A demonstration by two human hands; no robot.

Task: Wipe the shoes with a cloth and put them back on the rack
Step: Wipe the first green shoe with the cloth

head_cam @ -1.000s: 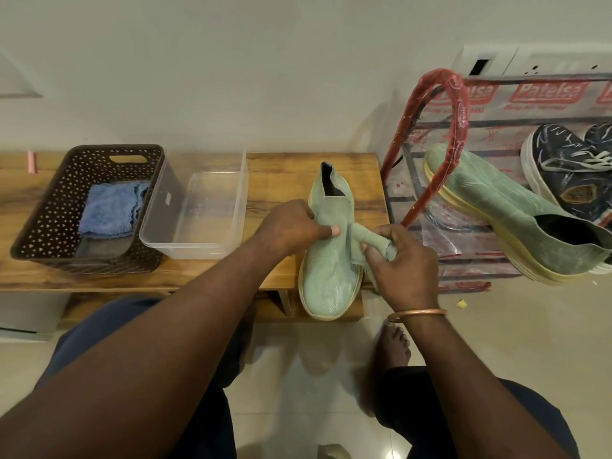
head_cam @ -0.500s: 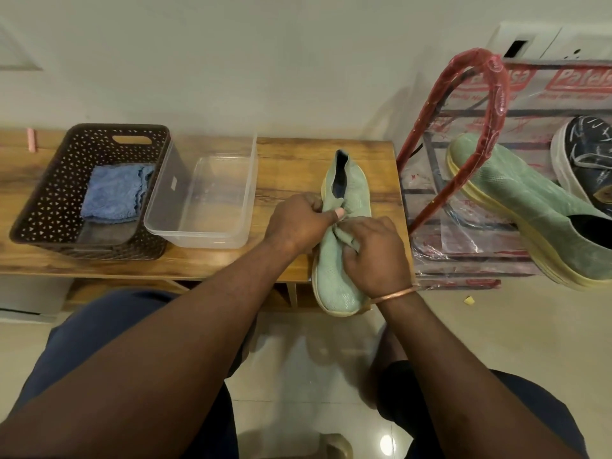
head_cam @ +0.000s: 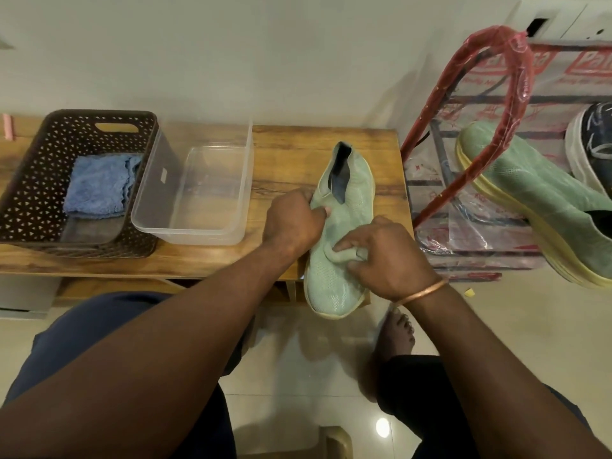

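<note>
A pale green knit shoe lies on the right end of the wooden table, its toe hanging over the front edge. My left hand grips the shoe's left side at mid-length. My right hand presses a bunched pale green cloth onto the top of the shoe. The matching green shoe lies on the shoe rack at the right, beside a dark shoe with a white sole.
A dark perforated basket holding a folded blue cloth stands at the table's left. A clear plastic tub stands next to it. My bare foot rests on the tiled floor below the shoe.
My right hand carried the cloth from the shoe's right side onto its top and now rubs lower toward the toe. My left hand keeps its hold on the shoe.
</note>
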